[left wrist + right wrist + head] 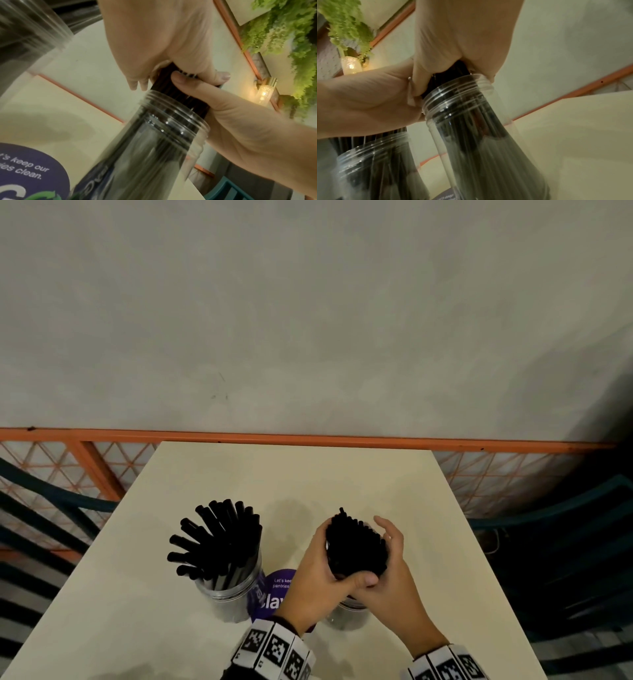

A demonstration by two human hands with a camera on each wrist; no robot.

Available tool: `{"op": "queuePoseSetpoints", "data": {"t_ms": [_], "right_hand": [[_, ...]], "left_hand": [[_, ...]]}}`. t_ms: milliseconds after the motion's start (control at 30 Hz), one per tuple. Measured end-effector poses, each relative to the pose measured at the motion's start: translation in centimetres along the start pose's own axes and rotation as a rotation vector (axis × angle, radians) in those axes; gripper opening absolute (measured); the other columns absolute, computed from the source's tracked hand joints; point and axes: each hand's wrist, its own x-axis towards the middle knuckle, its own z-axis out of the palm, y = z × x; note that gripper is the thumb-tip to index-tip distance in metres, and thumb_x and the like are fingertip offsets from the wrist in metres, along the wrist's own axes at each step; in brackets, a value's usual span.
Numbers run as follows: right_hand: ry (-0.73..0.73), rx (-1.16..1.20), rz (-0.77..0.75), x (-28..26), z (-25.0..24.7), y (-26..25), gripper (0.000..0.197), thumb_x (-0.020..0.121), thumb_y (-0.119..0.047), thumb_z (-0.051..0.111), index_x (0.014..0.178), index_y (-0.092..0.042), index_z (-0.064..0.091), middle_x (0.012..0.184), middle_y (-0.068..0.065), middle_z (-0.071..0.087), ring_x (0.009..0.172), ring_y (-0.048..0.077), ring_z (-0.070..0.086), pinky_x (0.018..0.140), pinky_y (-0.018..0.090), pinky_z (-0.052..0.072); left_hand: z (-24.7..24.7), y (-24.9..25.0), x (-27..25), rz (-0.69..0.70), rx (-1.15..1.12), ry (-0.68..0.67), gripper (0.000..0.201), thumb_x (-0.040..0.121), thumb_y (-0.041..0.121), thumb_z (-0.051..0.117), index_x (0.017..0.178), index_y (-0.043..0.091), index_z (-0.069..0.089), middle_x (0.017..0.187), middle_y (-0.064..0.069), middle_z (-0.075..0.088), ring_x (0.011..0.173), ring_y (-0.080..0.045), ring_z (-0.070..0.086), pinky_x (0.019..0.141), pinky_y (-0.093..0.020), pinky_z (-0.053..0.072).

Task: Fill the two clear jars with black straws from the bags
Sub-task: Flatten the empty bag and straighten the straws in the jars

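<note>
Both hands, left hand (317, 570) and right hand (387, 573), fingers wrapped round one straw bundle (356, 542), keeping it tight to enter the right jar (349, 613) near the desk's (308, 474) front edge. Left jar (229, 594) already full.

Jars (481, 135) are clear glossy plastic with ribbed threaded necks; straws (219, 539) smooth matt black plastic; table (308, 474) smooth matt cream; far wall (308, 320) matt grey.

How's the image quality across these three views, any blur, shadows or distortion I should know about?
Head view: dim, so the bundle of black straws reads as one dark mass and soft shadows lie on the cream table. Left wrist view: the clear threaded jar looks smeared and stretched. Right wrist view: similar wide-angle stretch, with a glaring wall lamp.
</note>
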Motion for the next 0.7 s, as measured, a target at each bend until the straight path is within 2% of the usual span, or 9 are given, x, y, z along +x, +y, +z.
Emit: {"op": "queuePoseSetpoints", "data": {"t_ms": [100, 167, 267, 333, 400, 467, 533, 633, 700], "right_hand": [[-0.017, -0.083, -0.039, 0.0, 0.3, 0.2, 0.082, 0.056, -0.054, 0.077, 0.120, -0.056, 0.025, 0.125, -0.033, 0.043, 0.118, 0.002, 0.049, 0.110, 0.045, 0.035], [0.000, -0.144, -0.107, 0.3, 0.5, 0.1, 0.068, 0.061, -0.065, 0.067, 0.118, -0.056, 0.030, 0.119, -0.037, 0.043, 0.120, 0.002, 0.045, 0.113, 0.056, 0.022], [0.059, -0.151, -0.083, 0.5, 0.5, -0.8, 0.051, 0.060, -0.053, 0.058, 0.101, -0.069, 0.032, 0.102, -0.027, 0.049, 0.107, 0.009, 0.052, 0.107, 0.056, 0.031], [0.092, -0.125, -0.058, 0.6, 0.3, -1.0, 0.042, 0.056, -0.051, 0.054, 0.094, -0.058, 0.039, 0.097, -0.024, 0.047, 0.097, 0.006, 0.053, 0.106, 0.055, 0.034], [0.091, -0.148, -0.045, 0.9, 0.3, -0.4, 0.038, 0.057, -0.052, 0.052, 0.093, -0.051, 0.042, 0.098, -0.024, 0.048, 0.098, -0.005, 0.050, 0.112, 0.053, 0.024], [0.058, -0.243, -0.040, 1.0, 0.5, 0.7, 0.047, 0.061, -0.054, 0.052, 0.107, -0.044, 0.048, 0.106, -0.021, 0.051, 0.107, -0.008, 0.045, 0.117, 0.051, 0.012], [0.083, -0.261, -0.047, 1.0, 0.7, 1.9, 0.064, 0.062, -0.055, 0.059, 0.120, -0.031, 0.048, 0.121, -0.013, 0.049, 0.124, 0.008, 0.039, 0.116, 0.051, 0.017], [0.099, -0.183, 0.000, 0.3, 0.2, 2.5, 0.114, 0.044, -0.067, 0.072, 0.138, -0.021, 0.029, 0.139, -0.006, 0.028, 0.135, 0.013, 0.021, 0.114, 0.040, 0.024], [0.058, -0.092, 0.042, -0.8, -0.3, 3.0, 0.137, 0.033, -0.080, 0.069, 0.144, -0.022, 0.014, 0.146, -0.006, 0.017, 0.139, 0.009, 0.011, 0.114, 0.033, 0.020]], "left_hand": [[-0.1, 0.0, 0.0, -0.034, -0.013, -0.056, 0.106, 0.048, 0.045, 0.085, 0.134, 0.040, 0.023, 0.131, 0.018, 0.048, 0.122, 0.008, 0.044, 0.094, -0.007, 0.038], [0.3, 0.1, 0.1, -0.025, 0.019, -0.101, 0.116, 0.048, 0.042, 0.086, 0.140, 0.036, 0.016, 0.134, 0.020, 0.043, 0.126, 0.006, 0.039, 0.100, -0.012, 0.035], [1.0, 0.6, 0.2, 0.021, 0.049, -0.035, 0.098, 0.053, 0.045, 0.083, 0.135, 0.035, 0.030, 0.129, 0.018, 0.049, 0.122, 0.005, 0.044, 0.103, -0.020, 0.040], [1.3, 0.7, 0.3, 0.034, 0.035, 0.026, 0.082, 0.057, 0.045, 0.081, 0.127, 0.033, 0.041, 0.124, 0.015, 0.054, 0.117, 0.002, 0.050, 0.101, -0.025, 0.044], [1.5, 0.4, 0.4, 0.017, 0.035, 0.063, 0.079, 0.055, 0.046, 0.081, 0.124, 0.032, 0.044, 0.122, 0.014, 0.056, 0.116, 0.000, 0.051, 0.101, -0.028, 0.045], [1.5, -0.2, 0.6, -0.008, 0.074, 0.067, 0.079, 0.052, 0.051, 0.081, 0.121, 0.034, 0.046, 0.119, 0.014, 0.058, 0.115, -0.002, 0.052, 0.101, -0.032, 0.046], [1.2, -0.5, 0.4, -0.030, 0.095, 0.054, 0.080, 0.048, 0.054, 0.083, 0.117, 0.038, 0.046, 0.117, 0.015, 0.059, 0.114, -0.003, 0.053, 0.099, -0.033, 0.047], [0.2, -0.8, -0.4, -0.070, 0.038, 0.023, 0.088, 0.048, 0.041, 0.088, 0.122, 0.037, 0.039, 0.124, 0.015, 0.052, 0.114, 0.011, 0.048, 0.094, -0.012, 0.044], [-0.8, -1.4, -1.2, -0.103, 0.092, 0.005, 0.109, 0.047, 0.046, 0.087, 0.136, 0.030, 0.027, 0.137, 0.015, 0.042, 0.124, 0.011, 0.039, 0.103, -0.014, 0.037]]}}
